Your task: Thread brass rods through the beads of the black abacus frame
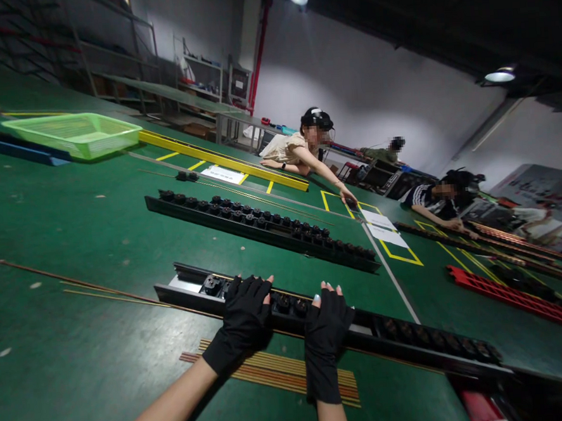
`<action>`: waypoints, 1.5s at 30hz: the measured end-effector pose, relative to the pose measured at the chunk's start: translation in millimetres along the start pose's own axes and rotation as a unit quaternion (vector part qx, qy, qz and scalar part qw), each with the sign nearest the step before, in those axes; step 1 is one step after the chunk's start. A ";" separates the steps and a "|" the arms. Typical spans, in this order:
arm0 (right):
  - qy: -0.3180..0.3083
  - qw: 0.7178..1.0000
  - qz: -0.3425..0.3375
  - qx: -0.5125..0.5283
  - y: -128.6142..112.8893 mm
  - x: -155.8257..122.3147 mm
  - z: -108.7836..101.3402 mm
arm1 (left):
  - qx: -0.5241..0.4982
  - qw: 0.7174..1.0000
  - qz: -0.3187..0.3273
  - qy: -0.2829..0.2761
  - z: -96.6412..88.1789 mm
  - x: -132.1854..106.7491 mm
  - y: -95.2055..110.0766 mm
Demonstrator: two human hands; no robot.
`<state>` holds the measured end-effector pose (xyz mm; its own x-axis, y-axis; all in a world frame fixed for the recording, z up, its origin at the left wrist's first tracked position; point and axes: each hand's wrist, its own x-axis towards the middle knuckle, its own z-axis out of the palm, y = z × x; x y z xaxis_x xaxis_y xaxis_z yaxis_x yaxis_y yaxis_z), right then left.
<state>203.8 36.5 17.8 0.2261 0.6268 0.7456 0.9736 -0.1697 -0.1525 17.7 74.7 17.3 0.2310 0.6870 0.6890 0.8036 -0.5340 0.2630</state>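
— So, where do you stand with it?
— Your left hand (pixel 244 321) and right hand (pixel 327 325), both in black fingerless gloves, lie flat on the near black rail (pixel 364 332), fingers (pixel 254 282) loosely spread, pinching nothing. Just beneath your wrists lies a bundle of thin copper strips (pixel 281 369) on the green desk (pixel 80 350).
— How far along is the rail?
— Judging by the sockets, round black parts fill much of it; its left end (pixel 204 282) looks bare, so some fitting seems left.
— And its lie?
— Its long axis runs from left, slightly farther from you, to lower right. Beyond it, a second rail (pixel 263 227) lies roughly parallel, fully studded. Farther off, a green basket (pixel 74 134) and other people working.
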 end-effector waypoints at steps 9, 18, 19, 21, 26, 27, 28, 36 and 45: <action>-0.019 1.000 -0.005 -0.011 4.0 0.6 0.1 | 0.002 1.000 0.003 0.011 2.7 0.2 -2.4; -0.006 0.999 0.018 -0.040 12.6 2.5 1.9 | -0.009 1.000 -0.002 0.019 3.1 -1.3 -1.4; -0.016 0.999 0.017 -0.041 13.6 2.8 1.8 | -0.009 1.000 -0.002 0.022 2.8 -1.1 -1.3; -0.024 0.999 0.017 -0.043 14.6 3.3 1.1 | -0.006 1.000 -0.001 0.025 2.3 -0.7 -1.1; -0.036 0.998 0.023 -0.041 13.4 3.2 -1.7 | -0.007 1.000 -0.006 0.018 1.4 -0.1 -0.7; -0.035 0.998 0.024 -0.039 12.8 3.2 -2.1 | -0.008 1.000 -0.007 0.018 1.5 -0.1 -0.7; -0.030 0.998 0.025 -0.038 12.1 3.3 -2.2 | -0.007 1.000 -0.007 0.019 1.7 -0.1 -0.8; 0.002 1.000 0.004 -0.018 0.4 2.4 -1.6 | -0.005 1.000 0.004 0.020 2.0 -0.5 -1.5; -0.030 0.999 0.018 0.013 0.1 1.5 -0.3 | -0.010 1.000 0.004 0.021 -0.6 0.8 0.0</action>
<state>204.2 37.2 19.1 0.2617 0.6648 0.6997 0.9651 -0.1736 -0.1961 17.5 74.9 18.2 0.2125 0.6616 0.7191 0.7906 -0.5489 0.2713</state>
